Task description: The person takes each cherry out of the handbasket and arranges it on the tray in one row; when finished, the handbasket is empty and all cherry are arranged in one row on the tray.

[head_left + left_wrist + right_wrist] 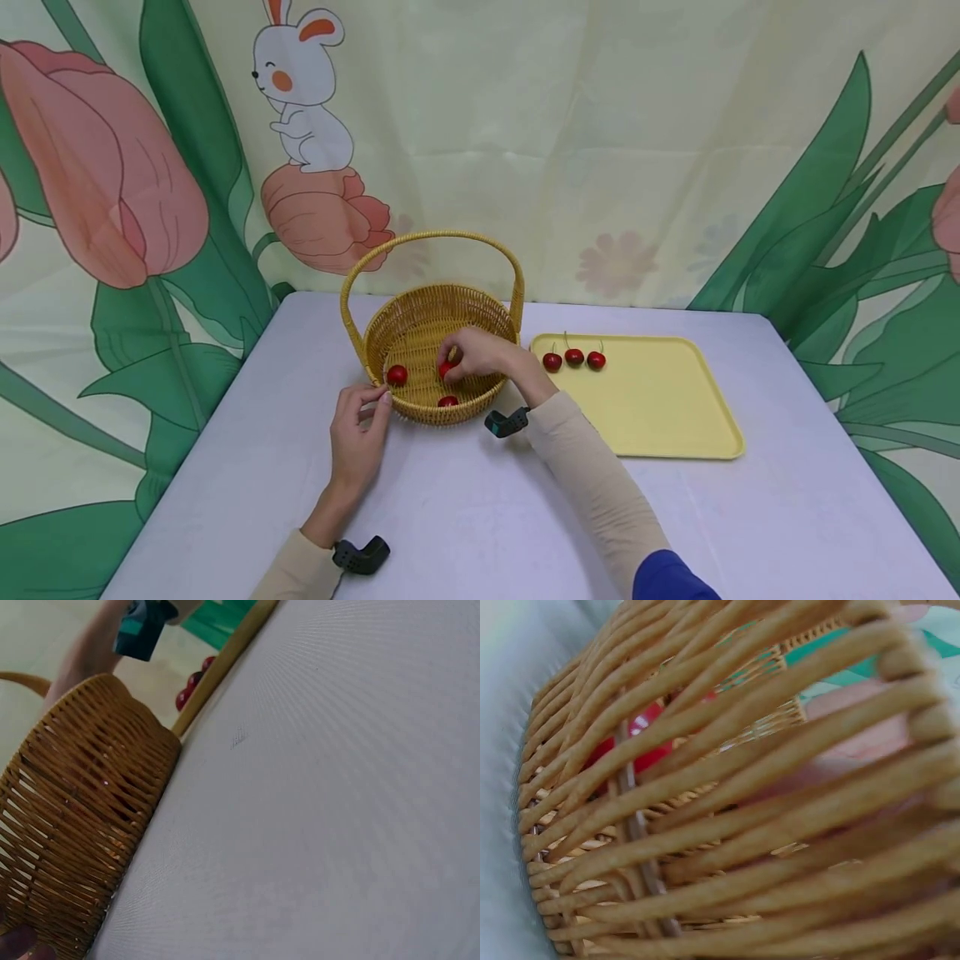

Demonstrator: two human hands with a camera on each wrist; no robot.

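Note:
A yellow wicker basket (pixel 438 300) with a tall arched handle stands at the back of the table. My right hand (pixel 480 350) reaches over its right rim and pinches a red cherry (pixel 446 367) low inside. Two more cherries lie in the basket, one cherry (pixel 397 375) at the left and another cherry (pixel 447 401) by the front wall, partly hidden by the rim. At the front left, my left hand (pixel 360 433) pinches the basket's rim between thumb and fingers. Through the weave in the right wrist view, a red cherry (pixel 641 739) shows, partly covered.
Right of the basket lies a pale yellow tray (pixel 652 408). Three stemmed cherries (pixel 574 357) sit near its back left corner. A white cloth (pixel 465 508) covers the table, and a printed curtain (pixel 600 167) hangs behind it.

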